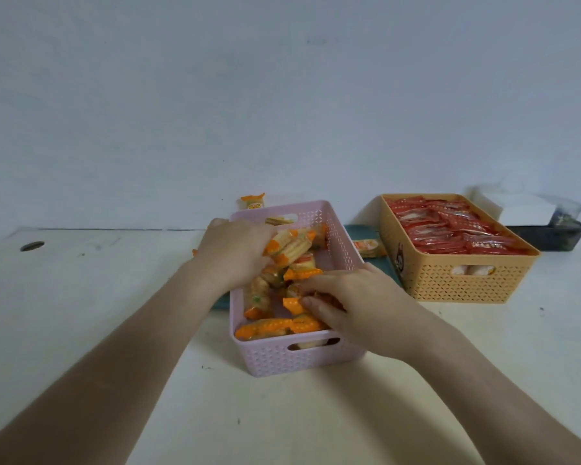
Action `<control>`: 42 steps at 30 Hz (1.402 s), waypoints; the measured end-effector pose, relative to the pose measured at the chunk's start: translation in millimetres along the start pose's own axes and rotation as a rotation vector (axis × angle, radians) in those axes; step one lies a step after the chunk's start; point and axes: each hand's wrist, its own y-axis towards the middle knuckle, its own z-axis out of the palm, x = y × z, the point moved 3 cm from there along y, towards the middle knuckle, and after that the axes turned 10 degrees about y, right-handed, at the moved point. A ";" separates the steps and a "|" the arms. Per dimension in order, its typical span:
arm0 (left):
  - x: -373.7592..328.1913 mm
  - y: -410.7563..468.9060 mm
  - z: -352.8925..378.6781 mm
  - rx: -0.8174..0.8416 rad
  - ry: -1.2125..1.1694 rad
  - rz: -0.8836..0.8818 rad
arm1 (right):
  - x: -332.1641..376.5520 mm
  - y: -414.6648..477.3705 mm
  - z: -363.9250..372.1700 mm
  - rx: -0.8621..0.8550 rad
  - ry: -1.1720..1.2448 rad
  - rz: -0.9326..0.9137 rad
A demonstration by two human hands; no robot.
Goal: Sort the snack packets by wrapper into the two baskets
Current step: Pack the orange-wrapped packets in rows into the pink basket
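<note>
**Inspection note: both hands in the pink basket, orange lot in hand**

From my remote station I recorded the left hand [235, 253] over the far left part of the pink basket [282, 360], fingers curled round a bunch of orange packets [292, 251]. More packets of the same wrapper lay loose in that basket. The right hand [349, 297] lay low over the basket's near right corner, fingers resting on the heap. I could not tell whether it had pinched a packet or only pressed on them.

The tan basket [457, 286] stood to the right, apart from the pink one, packed level with red packets [450, 226]. Two strays [369, 248] in orange wrappers were outside, one between the baskets and one behind the pink basket's far rim. Both baskets sat on the white table [81, 297].

I judged the packets light, crinkly and slippery, with brittle contents likely to crack under a hard squeeze. A full handful risks spilling at the edges. The safer hold is across the body of one or two packets, or by the flat sealed end.
</note>
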 end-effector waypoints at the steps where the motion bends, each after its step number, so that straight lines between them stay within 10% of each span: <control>1: 2.4 -0.6 -1.4 -0.057 -0.033 -0.002 | -0.1 -1.0 -0.6 -0.003 0.005 0.010; 6: 5.8 -37.7 -43.9 -0.328 -0.390 0.036 | 0.5 -2.7 -1.6 -0.009 -0.013 0.022; 22: -28.1 -80.8 -22.4 0.212 -0.054 0.266 | 5.7 -1.2 0.5 0.043 -0.051 0.024; 29: -25.9 -69.0 -16.3 0.184 -0.132 0.244 | 4.8 -3.5 2.5 0.013 -0.043 -0.052; 34: -4.2 -50.0 -34.0 0.060 -0.540 0.124 | 6.2 3.5 -22.7 -0.076 0.430 0.061; 38: 6.4 -17.2 -27.9 -0.039 -0.345 0.057 | -4.9 29.1 -54.0 -0.124 0.250 0.162; 42: -6.7 4.9 -5.1 0.069 -0.002 0.159 | -14.9 62.5 -38.2 0.192 -0.060 0.228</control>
